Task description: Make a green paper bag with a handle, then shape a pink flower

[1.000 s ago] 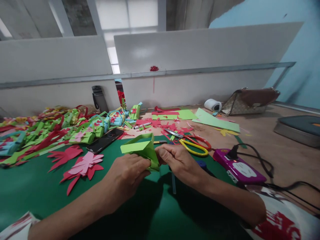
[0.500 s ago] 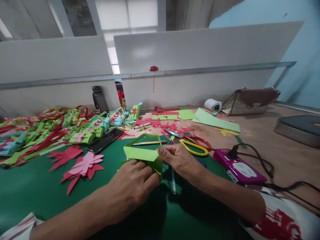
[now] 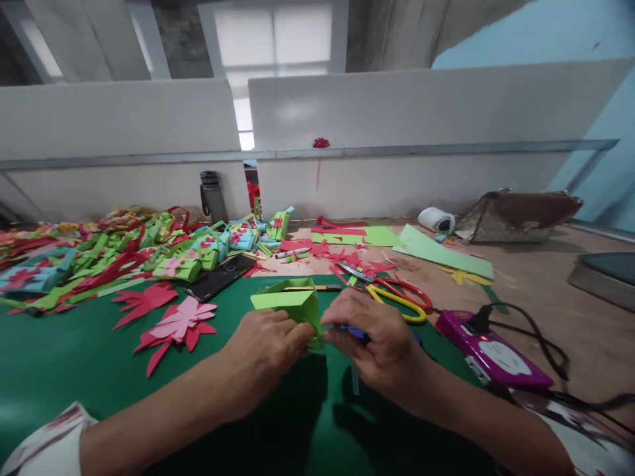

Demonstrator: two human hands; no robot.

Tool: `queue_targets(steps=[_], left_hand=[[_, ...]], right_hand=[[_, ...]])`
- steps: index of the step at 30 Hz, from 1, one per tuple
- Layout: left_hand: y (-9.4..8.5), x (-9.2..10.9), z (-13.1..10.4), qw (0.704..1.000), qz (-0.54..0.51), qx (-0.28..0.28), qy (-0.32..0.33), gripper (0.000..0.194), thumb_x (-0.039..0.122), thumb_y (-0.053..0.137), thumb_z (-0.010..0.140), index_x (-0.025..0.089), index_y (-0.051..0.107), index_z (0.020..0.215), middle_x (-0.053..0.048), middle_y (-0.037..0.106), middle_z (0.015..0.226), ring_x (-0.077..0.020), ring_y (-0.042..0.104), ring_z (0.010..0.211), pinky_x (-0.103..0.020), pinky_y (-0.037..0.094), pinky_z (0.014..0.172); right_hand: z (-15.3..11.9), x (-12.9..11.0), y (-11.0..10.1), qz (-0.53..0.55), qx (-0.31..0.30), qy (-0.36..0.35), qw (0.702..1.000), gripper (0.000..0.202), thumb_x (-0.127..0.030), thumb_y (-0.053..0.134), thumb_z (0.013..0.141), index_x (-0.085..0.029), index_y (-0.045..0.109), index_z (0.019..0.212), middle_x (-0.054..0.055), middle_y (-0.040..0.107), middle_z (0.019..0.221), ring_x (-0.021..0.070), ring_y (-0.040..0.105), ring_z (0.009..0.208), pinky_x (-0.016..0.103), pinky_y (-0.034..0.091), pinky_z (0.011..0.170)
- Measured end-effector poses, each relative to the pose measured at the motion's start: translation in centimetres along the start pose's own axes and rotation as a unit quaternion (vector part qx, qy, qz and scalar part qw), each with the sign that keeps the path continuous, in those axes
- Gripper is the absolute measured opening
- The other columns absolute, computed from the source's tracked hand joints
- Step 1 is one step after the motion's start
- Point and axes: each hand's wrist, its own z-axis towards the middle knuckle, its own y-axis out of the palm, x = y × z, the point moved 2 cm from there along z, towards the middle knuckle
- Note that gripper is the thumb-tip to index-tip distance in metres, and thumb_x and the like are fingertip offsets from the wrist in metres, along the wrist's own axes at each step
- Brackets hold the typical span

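My left hand (image 3: 275,344) is closed around a small folded light-green paper bag (image 3: 292,301), its fingers wrapped over the front. The bag's top opening and a paper strip along its back edge show above the knuckles. My right hand (image 3: 380,330) is close beside the bag's right edge, thumb and forefinger slightly apart. Beneath that hand lies a blue tool (image 3: 358,334), mostly hidden, with a clear stick (image 3: 355,380) jutting towards me. Scissors (image 3: 399,297) with red and yellow handles lie just beyond the right hand.
On the green mat (image 3: 54,357) lie pink and red paper flowers (image 3: 181,324) and a black phone (image 3: 221,277). A heap of decorated paper bags (image 3: 114,258) fills the left. Right are a purple power strip (image 3: 496,354) with cables and a handbag (image 3: 518,215). A bottle (image 3: 213,198) stands behind.
My right hand has let go of the bag's strip and shifted over the blue tool, its fingers parting. The strip now sits lower. The whole view has shifted slightly.
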Motion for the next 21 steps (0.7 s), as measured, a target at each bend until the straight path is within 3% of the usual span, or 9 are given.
queue_targets(steps=[2,5,10,13,17,19,21], left_hand=[[0.1,-0.3,-0.1,0.999,-0.020,0.022,-0.020,0.015,0.022,0.046,0.087,0.017,0.053,0.074,0.000,0.060,0.060,-0.0136,0.053,0.054,-0.025,0.033,0.050],[0.2,-0.5,-0.2,0.997,-0.048,0.044,-0.045,0.014,0.024,0.051,0.085,0.017,0.052,0.072,0.001,0.059,0.058,-0.0127,0.053,0.051,-0.023,0.033,0.049],[0.0,-0.5,-0.1,0.993,-0.077,0.066,-0.062,0.005,0.020,0.056,0.080,0.017,0.052,0.082,0.000,0.062,0.067,-0.0141,0.057,0.059,-0.023,0.040,0.053],[-1.2,-1.0,-0.4,0.981,-0.090,0.161,-0.063,0.023,0.020,0.061,0.077,0.019,0.053,0.098,-0.004,0.065,0.088,-0.0179,0.059,0.082,-0.029,0.047,0.070],[-3.2,-3.0,-1.3,0.913,-0.172,0.334,-0.157,0.029,0.021,0.066,0.075,0.022,0.054,0.101,-0.005,0.060,0.105,-0.0200,0.053,0.104,-0.036,0.042,0.092],[-3.3,-4.1,-1.7,0.866,-0.273,0.358,-0.216,0.020,0.022,0.062,0.078,0.021,0.054,0.096,-0.005,0.058,0.107,-0.0201,0.053,0.106,-0.036,0.043,0.092],[-2.6,-4.9,-2.1,0.832,-0.362,0.336,-0.252,0.013,0.023,0.059,0.080,0.019,0.053,0.091,-0.007,0.057,0.107,-0.0204,0.054,0.106,-0.034,0.047,0.087]], right_hand=[[-0.1,0.1,0.3,-0.014,-0.057,-0.029,0.998,0.007,-0.014,0.054,0.082,-0.015,0.058,0.087,0.002,0.055,0.071,0.0125,0.050,0.065,0.023,0.038,0.059],[-0.4,0.5,0.9,-0.039,-0.106,-0.005,0.994,0.012,-0.014,0.053,0.082,-0.014,0.057,0.093,0.004,0.060,0.077,0.0132,0.052,0.067,0.024,0.038,0.061],[-0.7,1.3,1.3,-0.091,-0.151,0.056,0.983,0.010,-0.015,0.049,0.082,-0.015,0.054,0.074,0.001,0.055,0.065,0.0108,0.048,0.056,0.023,0.033,0.053],[-0.5,1.7,1.0,-0.098,-0.142,0.099,0.980,0.012,-0.012,0.049,0.080,-0.016,0.051,0.069,-0.003,0.049,0.059,0.0088,0.042,0.051,0.021,0.030,0.050],[0.1,2.1,0.3,-0.074,-0.102,0.138,0.982,0.013,-0.012,0.052,0.080,-0.016,0.050,0.067,-0.005,0.047,0.057,0.0077,0.041,0.051,0.020,0.031,0.051],[0.3,2.3,0.0,-0.065,-0.089,0.147,0.983,0.014,-0.013,0.053,0.080,-0.016,0.050,0.066,-0.005,0.047,0.057,0.0073,0.041,0.050,0.019,0.031,0.051],[0.4,2.6,-0.1,-0.062,-0.087,0.151,0.983,0.015,-0.012,0.052,0.080,-0.017,0.050,0.066,-0.005,0.046,0.057,0.0072,0.041,0.051,0.019,0.032,0.051]])
